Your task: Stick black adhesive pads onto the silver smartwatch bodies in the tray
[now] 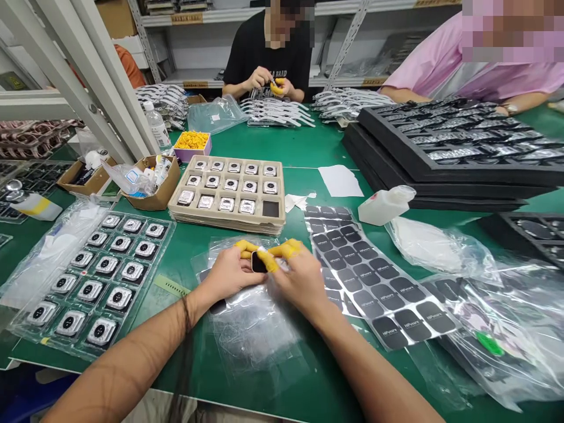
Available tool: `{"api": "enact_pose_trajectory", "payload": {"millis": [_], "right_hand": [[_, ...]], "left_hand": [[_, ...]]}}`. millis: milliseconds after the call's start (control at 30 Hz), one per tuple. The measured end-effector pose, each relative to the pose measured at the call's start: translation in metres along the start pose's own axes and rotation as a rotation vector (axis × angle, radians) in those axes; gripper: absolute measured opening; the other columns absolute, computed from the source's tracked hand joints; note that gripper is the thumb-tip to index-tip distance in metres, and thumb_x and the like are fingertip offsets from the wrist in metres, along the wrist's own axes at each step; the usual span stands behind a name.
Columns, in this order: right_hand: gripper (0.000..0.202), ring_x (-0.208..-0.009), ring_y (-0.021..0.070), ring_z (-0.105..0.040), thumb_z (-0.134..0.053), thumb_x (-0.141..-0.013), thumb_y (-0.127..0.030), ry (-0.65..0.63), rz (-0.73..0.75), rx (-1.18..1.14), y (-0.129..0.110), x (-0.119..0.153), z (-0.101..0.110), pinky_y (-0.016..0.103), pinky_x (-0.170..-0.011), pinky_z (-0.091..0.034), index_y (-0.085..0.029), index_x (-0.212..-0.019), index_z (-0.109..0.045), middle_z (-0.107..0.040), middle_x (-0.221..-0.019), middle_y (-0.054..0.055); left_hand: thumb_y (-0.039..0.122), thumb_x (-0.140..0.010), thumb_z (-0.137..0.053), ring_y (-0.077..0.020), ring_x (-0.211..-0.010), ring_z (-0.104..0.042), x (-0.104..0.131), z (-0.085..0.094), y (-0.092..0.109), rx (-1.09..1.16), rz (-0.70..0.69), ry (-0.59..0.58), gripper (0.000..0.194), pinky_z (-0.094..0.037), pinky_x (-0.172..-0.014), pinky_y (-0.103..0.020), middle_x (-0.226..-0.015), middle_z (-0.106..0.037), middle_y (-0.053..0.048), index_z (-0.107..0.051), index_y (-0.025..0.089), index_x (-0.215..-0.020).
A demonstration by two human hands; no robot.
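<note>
In my left hand (231, 270) is a small square watch case (258, 262), its black face turned towards me. Yellow finger cots cover some fingertips on both hands. My right hand (297, 273) is closed at the case's right edge, its fingers pinched on a small white scrap (262, 249) that is mostly hidden. Under both hands lie clear plastic bags (255, 329). Beyond them a beige tray (227, 220) carries rows of watch cases, with one dark pocket at its near right corner. To the left, a clear blister tray (145, 282) holds more watch cases.
Sheets of black square stickers (370, 276) lie to the right, near a white bottle (385, 204). Black foam trays (440, 170) are stacked at the back right. Cardboard boxes (152, 194) and a box of yellow finger cots (192, 142) stand left. A co-worker (268, 64) sits opposite.
</note>
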State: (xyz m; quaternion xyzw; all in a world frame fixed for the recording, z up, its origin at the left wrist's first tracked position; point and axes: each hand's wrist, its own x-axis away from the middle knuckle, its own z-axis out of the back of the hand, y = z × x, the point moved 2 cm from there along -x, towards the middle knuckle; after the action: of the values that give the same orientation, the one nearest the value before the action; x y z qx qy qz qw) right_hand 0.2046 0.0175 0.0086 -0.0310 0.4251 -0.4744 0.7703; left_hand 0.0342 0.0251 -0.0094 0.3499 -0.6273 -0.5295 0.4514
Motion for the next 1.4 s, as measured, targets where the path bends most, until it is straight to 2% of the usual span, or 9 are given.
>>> {"api": "enact_pose_trajectory", "payload": {"millis": [233,400,567,767,867,1033,1167,1267,1400], "right_hand": [[0.009,-0.076,0.0177,-0.063,-0.061,-0.094,-0.027,0.024,0.06,0.016,-0.004,0.003,-0.002,0.031,-0.069,-0.051,-0.022,-0.091,-0.067,-0.071,-0.08,0.004],[0.016,-0.078,0.0195,-0.063,-0.057,-0.096,-0.031,0.072,-0.105,0.13,0.005,0.005,-0.001,0.033,-0.071,-0.05,-0.022,-0.088,-0.068,-0.071,-0.081,0.005],[0.018,-0.081,0.0187,-0.064,-0.056,-0.097,-0.034,-0.068,-0.044,0.012,0.008,0.005,-0.004,0.032,-0.074,-0.051,-0.023,-0.094,-0.069,-0.072,-0.086,0.005],[0.017,-0.078,0.0206,-0.064,-0.058,-0.095,-0.035,0.086,-0.16,0.086,0.009,0.005,0.0,0.034,-0.072,-0.049,-0.022,-0.089,-0.068,-0.071,-0.08,0.005],[0.016,-0.08,0.02,-0.064,-0.058,-0.094,-0.033,-0.011,-0.058,0.024,0.0,0.004,-0.01,0.033,-0.072,-0.049,-0.022,-0.094,-0.07,-0.072,-0.084,0.006],[0.027,-0.085,0.0272,-0.063,-0.054,-0.095,-0.037,-0.103,-0.295,0.359,0.028,0.005,0.0,0.04,-0.073,-0.047,-0.018,-0.088,-0.071,-0.07,-0.083,0.011],[0.021,-0.098,0.0311,-0.062,-0.06,-0.092,-0.029,0.07,-0.077,0.278,0.013,0.009,0.017,0.05,-0.086,-0.048,-0.017,-0.106,-0.068,-0.071,-0.097,0.015],[0.027,-0.094,0.0246,-0.066,-0.061,-0.092,-0.023,-0.138,0.168,-0.137,-0.028,0.013,0.005,0.046,-0.086,-0.053,-0.025,-0.118,-0.063,-0.072,-0.101,0.008],[0.045,-0.129,0.0278,-0.055,-0.061,-0.093,-0.026,-0.58,0.301,-0.339,-0.059,0.012,-0.028,0.051,-0.104,-0.049,-0.024,-0.137,-0.053,-0.062,-0.135,0.012]], "left_hand": [[0.017,-0.065,-0.081,-0.0163,-0.076,-0.07,0.0,-0.001,0.001,-0.06,-0.017,-0.022,0.041,-0.05,-0.065,-0.024,-0.087,-0.071,-0.003,-0.057,0.017,-0.099],[0.024,-0.064,-0.084,-0.0155,-0.07,-0.069,0.0,0.0,0.002,-0.128,0.023,0.024,0.046,-0.047,-0.059,-0.022,-0.08,-0.071,-0.002,-0.057,0.018,-0.101],[0.021,-0.064,-0.083,-0.0167,-0.074,-0.071,0.0,0.0,0.004,-0.064,-0.005,0.007,0.045,-0.049,-0.062,-0.023,-0.089,-0.072,-0.004,-0.058,0.018,-0.102],[0.029,-0.065,-0.084,-0.0149,-0.064,-0.066,-0.001,0.001,-0.001,-0.175,-0.011,0.034,0.046,-0.045,-0.057,-0.023,-0.072,-0.069,-0.001,-0.058,0.018,-0.101],[0.022,-0.063,-0.082,-0.0137,-0.065,-0.066,-0.002,0.0,-0.003,-0.118,-0.021,0.035,0.041,-0.044,-0.056,-0.022,-0.079,-0.07,-0.001,-0.058,0.017,-0.096],[0.027,-0.058,-0.089,-0.0149,-0.07,-0.067,-0.002,0.0,0.004,-0.023,0.034,0.067,0.054,-0.049,-0.064,-0.025,-0.083,-0.071,-0.004,-0.061,0.015,-0.103],[0.023,-0.051,-0.093,-0.0161,-0.082,-0.069,-0.006,0.004,0.013,0.304,-0.003,0.106,0.064,-0.053,-0.08,-0.031,-0.095,-0.073,-0.005,-0.066,0.016,-0.108],[0.02,-0.05,-0.094,-0.0143,-0.085,-0.068,-0.01,0.015,0.017,0.476,-0.07,0.167,0.06,-0.052,-0.088,-0.031,-0.095,-0.073,-0.003,-0.068,0.016,-0.104],[0.021,-0.054,-0.092,-0.0147,-0.087,-0.067,-0.012,0.034,0.022,0.511,-0.125,0.229,0.054,-0.052,-0.09,-0.033,-0.094,-0.073,-0.002,-0.069,0.016,-0.103]]}}
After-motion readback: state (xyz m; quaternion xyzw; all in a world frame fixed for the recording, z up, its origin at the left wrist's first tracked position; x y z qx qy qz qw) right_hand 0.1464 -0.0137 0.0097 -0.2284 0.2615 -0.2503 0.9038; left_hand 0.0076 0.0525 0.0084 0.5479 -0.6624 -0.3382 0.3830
